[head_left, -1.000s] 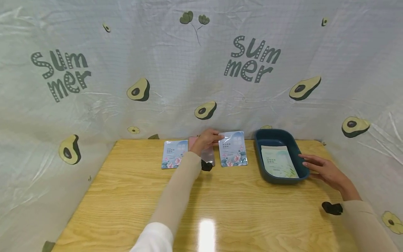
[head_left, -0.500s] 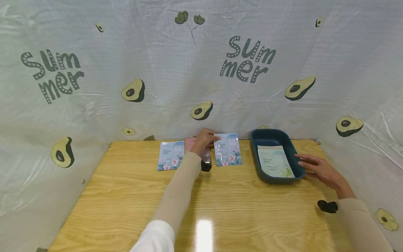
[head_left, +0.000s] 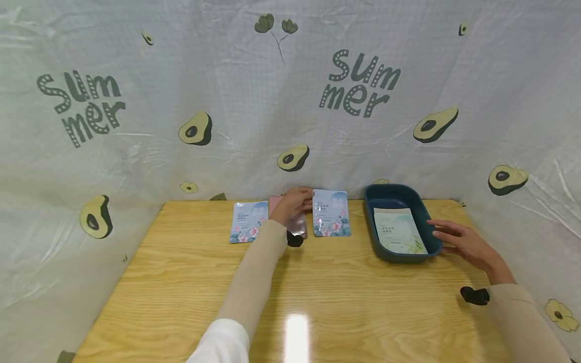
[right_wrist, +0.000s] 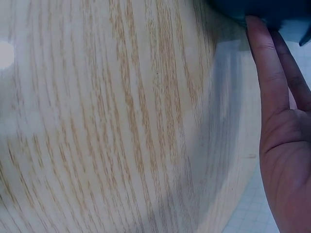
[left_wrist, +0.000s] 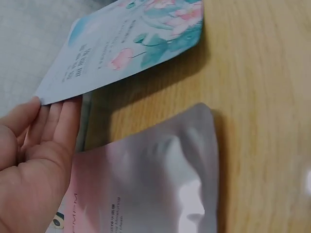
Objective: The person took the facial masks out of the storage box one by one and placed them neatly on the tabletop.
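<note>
My left hand (head_left: 292, 202) pinches the upper left edge of a blue sheet mask packet (head_left: 332, 214) with lotus flowers; in the left wrist view the thumb lies at its corner and the fingers reach behind it. That blue packet (left_wrist: 131, 43) is angled above the wood, casting a shadow. Under the left wrist lies a pink sheet mask packet (left_wrist: 146, 189), partly hidden in the head view. My right hand (head_left: 472, 245) touches the right rim of a dark blue basin (head_left: 381, 252) with extended fingers (right_wrist: 272, 68). A pale green packet (head_left: 399, 232) lies inside the basin.
Another blue lotus packet (head_left: 248, 222) lies left of the pink one, partly behind the left sleeve. The wooden table (head_left: 354, 302) meets a white sheet (head_left: 245, 166) printed with avocados at its back and sides.
The held blue packet has shifted slightly left and nearer the table. My left fingertips, overlapping its front corner before, are now at its left edge. My right hand stays at the basin.
</note>
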Tool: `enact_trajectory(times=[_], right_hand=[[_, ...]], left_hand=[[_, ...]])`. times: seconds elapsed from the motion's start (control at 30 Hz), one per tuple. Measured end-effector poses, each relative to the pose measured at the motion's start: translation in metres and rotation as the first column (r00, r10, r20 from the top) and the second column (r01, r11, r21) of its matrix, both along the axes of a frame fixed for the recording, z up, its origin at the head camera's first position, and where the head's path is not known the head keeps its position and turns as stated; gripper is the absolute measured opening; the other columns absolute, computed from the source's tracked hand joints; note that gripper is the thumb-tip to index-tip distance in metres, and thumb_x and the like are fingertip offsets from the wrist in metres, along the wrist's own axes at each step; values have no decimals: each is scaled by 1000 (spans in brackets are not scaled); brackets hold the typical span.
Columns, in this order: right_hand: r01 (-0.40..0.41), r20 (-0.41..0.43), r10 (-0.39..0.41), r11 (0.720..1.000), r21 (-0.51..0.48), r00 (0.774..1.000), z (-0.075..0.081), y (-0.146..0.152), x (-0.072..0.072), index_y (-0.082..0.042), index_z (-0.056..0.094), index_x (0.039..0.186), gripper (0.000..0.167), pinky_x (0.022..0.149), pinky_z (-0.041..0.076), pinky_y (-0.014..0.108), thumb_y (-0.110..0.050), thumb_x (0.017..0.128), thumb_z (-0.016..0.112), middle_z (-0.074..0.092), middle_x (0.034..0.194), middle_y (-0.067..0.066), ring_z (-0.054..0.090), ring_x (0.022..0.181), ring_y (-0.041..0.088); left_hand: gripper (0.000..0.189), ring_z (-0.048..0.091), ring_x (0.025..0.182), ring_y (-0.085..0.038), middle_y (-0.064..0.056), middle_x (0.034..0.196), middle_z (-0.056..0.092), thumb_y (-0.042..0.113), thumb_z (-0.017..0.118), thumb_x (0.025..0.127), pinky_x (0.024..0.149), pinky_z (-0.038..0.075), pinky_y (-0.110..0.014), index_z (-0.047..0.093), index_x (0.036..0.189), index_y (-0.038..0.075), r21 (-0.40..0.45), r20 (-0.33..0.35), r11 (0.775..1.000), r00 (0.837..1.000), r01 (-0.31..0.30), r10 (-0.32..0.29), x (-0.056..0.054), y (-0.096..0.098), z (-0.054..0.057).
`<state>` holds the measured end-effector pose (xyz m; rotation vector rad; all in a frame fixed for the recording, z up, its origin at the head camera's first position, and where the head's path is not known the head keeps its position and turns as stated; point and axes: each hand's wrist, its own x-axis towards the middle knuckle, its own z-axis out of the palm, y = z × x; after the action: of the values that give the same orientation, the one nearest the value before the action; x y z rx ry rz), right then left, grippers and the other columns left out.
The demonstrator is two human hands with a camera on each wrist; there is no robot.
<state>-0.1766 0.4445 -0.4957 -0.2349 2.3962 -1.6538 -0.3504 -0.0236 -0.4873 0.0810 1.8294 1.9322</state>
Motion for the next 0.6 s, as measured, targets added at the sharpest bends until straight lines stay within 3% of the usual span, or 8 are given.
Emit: enact_trajectory(times=[0.17, 0.33, 0.6], right_hand=[[-1, 0, 1, 1000, 7, 1000, 0, 0, 0, -3, 39, 155, 50, 84, 57, 24, -19, 109, 52, 47, 133, -25, 58, 111, -7], [9, 3, -9, 1000, 4, 1000, 1, -1, 1, -4, 40, 154, 50, 84, 57, 23, -19, 108, 52, 49, 131, -26, 59, 109, -7], [12, 10, -12, 1000, -9, 1000, 3, -2, 2, -3, 39, 155, 51, 85, 57, 23, -19, 108, 52, 49, 132, -25, 59, 110, -7]], left_hand=[[14, 59, 81, -15, -5, 91, 61, 9, 56, 105, 79, 54, -29, 64, 109, -2, -34, 8, 998, 998, -55, 56, 1, -1, -4], [22, 62, 82, -15, -4, 93, 65, 9, 66, 100, 88, 57, -34, 71, 117, -3, -108, -3, 986, 992, -125, 126, 4, -1, -1], [24, 70, 86, -20, -18, 108, 74, 8, 70, 97, 90, 58, -39, 73, 118, -3, -246, -70, 958, 988, -148, 135, 9, -1, 8]])
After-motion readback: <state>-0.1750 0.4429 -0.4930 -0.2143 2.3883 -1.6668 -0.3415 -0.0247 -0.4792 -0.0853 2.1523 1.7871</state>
